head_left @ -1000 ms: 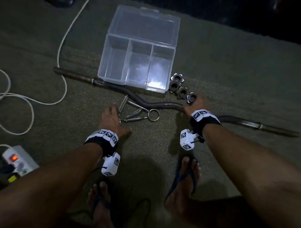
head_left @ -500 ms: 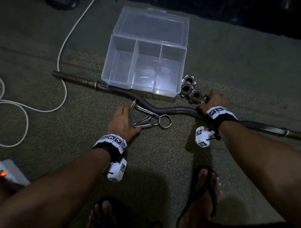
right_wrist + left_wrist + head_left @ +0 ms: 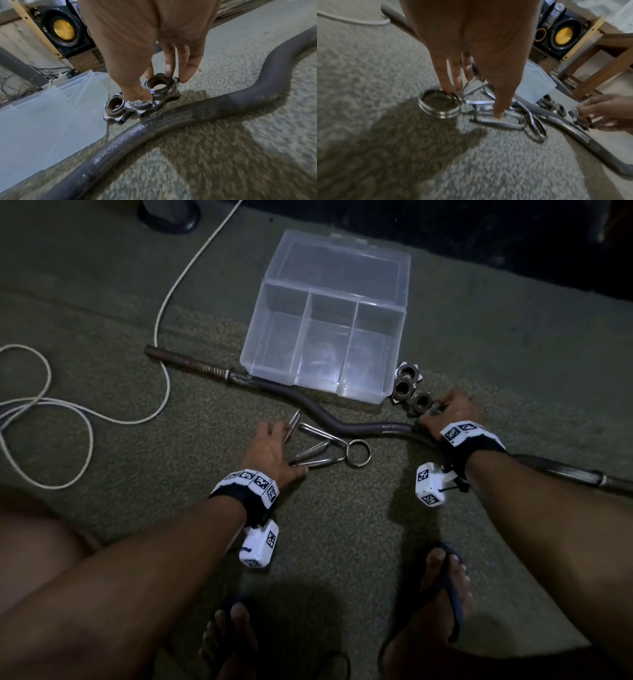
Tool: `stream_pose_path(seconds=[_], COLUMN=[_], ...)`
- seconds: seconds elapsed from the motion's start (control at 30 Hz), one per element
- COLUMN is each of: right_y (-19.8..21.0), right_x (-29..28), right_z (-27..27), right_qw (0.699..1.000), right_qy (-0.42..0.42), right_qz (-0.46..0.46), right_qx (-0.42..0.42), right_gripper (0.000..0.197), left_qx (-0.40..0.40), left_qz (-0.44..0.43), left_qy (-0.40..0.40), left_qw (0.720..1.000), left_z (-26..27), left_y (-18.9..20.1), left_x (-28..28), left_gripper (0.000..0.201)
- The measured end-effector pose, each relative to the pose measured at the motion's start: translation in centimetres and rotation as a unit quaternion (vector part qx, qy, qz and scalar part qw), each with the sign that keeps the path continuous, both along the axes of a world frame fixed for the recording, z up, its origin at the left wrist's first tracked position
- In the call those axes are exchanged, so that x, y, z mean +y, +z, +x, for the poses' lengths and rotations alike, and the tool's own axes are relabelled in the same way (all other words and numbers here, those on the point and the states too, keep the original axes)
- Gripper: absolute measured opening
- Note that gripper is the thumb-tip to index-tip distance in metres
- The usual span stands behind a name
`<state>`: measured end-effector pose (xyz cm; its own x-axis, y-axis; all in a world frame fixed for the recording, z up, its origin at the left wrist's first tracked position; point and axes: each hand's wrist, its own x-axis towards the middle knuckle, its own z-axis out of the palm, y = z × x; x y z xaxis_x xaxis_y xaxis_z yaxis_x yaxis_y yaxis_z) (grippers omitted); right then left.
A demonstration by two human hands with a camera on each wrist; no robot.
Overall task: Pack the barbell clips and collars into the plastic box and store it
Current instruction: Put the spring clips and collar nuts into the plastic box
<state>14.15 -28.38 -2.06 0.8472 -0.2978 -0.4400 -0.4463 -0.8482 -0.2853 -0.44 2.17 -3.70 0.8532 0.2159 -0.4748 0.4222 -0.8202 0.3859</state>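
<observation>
A clear plastic box (image 3: 263, 337) lies open on the carpet, its three compartments empty. A bent barbell bar (image 3: 373, 428) runs in front of it. Chrome spring clips (image 3: 329, 451) lie tangled by the bar. My left hand (image 3: 287, 446) reaches onto them with straight fingers (image 3: 447, 83) on a clip's ring (image 3: 440, 108), the thumb on a clip handle (image 3: 498, 122). Several star collars (image 3: 406, 386) sit at the box's right corner. My right hand (image 3: 157, 86) pinches one collar (image 3: 161, 89) between thumb and fingers; two more collars (image 3: 116, 108) lie beside it.
A white cable (image 3: 161, 313) loops over the carpet at the left. A speaker (image 3: 563, 35) and a wooden frame (image 3: 599, 65) stand behind the box. My sandalled feet (image 3: 438, 594) are close below the hands.
The head view has shifted. Both hands stay where they were, the left on the clips and the right on the collar.
</observation>
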Motion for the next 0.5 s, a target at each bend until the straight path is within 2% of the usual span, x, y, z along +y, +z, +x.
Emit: stream_pose_path(seconds=[0.07, 0.1, 0.2, 0.37, 0.5], right_y=[-0.7, -0.9, -1.1, -0.8, 0.0], right_x=[-0.1, -0.2, -0.5, -0.3, 0.5], right_z=[-0.3, -0.4, -0.4, 0.2, 1.1], right_qw=[1.0, 1.0, 1.0, 0.998, 0.996], right_qy=[-0.004, -0.003, 0.001, 0.006, 0.012], right_qz=[0.003, 0.006, 0.021, 0.028, 0.049], right_qx=[-0.015, -0.018, -0.022, -0.051, -0.067], right_gripper=[0.044, 0.043, 0.042, 0.047, 0.05], left_qx=[-0.013, -0.023, -0.032, 0.013, 0.052], left_qz=[0.017, 0.028, 0.058, 0.101, 0.099], left_qy=[0.015, 0.019, -0.007, -0.062, -0.016], left_qw=[1.0, 0.999, 0.998, 0.993, 0.994], left_z=[-0.2, -0.3, -0.5, -0.3, -1.3], left_y=[-1.0, -1.5, -2.6, -2.2, -1.1], left_x=[-0.4, -0.6, -0.5, 2.0, 4.8], left_gripper=[0.101, 0.101, 0.088, 0.074, 0.062])
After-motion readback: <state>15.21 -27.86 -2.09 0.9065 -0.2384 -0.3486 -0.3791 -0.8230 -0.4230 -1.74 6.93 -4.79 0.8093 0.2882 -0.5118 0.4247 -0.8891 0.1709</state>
